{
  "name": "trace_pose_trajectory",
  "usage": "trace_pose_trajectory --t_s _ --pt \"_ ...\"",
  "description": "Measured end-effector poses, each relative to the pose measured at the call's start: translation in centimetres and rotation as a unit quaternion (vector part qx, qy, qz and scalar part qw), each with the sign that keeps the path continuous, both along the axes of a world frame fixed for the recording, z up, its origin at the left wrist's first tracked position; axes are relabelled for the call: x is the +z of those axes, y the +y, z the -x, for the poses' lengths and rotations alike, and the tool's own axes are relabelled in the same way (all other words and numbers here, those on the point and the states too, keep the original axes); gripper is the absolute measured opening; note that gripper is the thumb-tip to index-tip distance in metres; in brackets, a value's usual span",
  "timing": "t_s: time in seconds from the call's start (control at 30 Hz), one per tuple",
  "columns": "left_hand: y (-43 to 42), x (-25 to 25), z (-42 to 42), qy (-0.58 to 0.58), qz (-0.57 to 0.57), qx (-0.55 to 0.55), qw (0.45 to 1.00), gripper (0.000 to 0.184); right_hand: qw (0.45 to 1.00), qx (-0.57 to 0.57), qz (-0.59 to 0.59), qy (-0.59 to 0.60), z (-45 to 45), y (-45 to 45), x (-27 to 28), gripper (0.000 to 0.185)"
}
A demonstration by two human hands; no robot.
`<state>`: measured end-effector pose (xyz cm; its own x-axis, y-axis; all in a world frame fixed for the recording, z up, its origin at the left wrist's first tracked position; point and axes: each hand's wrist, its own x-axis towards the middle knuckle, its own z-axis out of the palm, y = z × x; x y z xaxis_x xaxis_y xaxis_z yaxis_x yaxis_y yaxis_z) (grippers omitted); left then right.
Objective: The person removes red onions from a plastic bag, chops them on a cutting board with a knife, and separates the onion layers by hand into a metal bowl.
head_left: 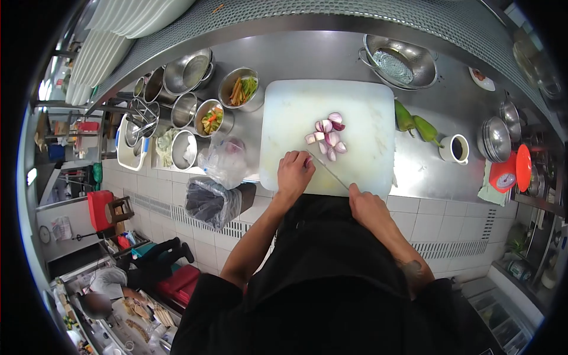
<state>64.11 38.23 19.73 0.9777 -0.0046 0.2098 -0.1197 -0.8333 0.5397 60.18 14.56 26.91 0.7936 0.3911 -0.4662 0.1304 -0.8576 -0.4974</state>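
My right hand [368, 208] grips a kitchen knife [331, 173] by its handle, near the front edge of a white cutting board [284, 118]. The thin blade points up and to the left, its tip close to my left fingers. On the board, my left hand [296, 173] is closed with curled fingers over a piece of red onion [309, 161], mostly hidden under them. Just beyond the blade lies a loose group of cut red onion chunks [330, 139], purple outside and white inside.
Two green peppers [414, 123] and a cup of dark liquid [457, 148] sit right of the board. Steel pots of cut vegetables [241, 89] and a plastic bag [223, 163] are left. A colander [414, 59] stands behind. A lined bin [216, 204] is below; another person [112, 284] works lower left.
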Motion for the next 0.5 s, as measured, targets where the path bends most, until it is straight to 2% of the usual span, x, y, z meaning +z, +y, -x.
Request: trace_pose_trajectory --t_s 0.2,0.37,0.5 --pt "-0.1 -0.5 0.2 -0.003 -0.006 -0.002 1.0 0.012 1.0 0.009 0.011 0.012 0.0 0.1 0.6 0.014" --pt "0.0 -0.6 0.2 0.003 -0.013 0.0 1.0 0.013 0.999 0.009 -0.052 -0.012 -0.4 1.1 -4.0 0.013" --pt "0.7 -0.2 0.3 -0.014 -0.022 -0.013 1.0 0.014 0.999 0.007 -0.035 -0.017 -0.9 1.4 -2.7 0.014"
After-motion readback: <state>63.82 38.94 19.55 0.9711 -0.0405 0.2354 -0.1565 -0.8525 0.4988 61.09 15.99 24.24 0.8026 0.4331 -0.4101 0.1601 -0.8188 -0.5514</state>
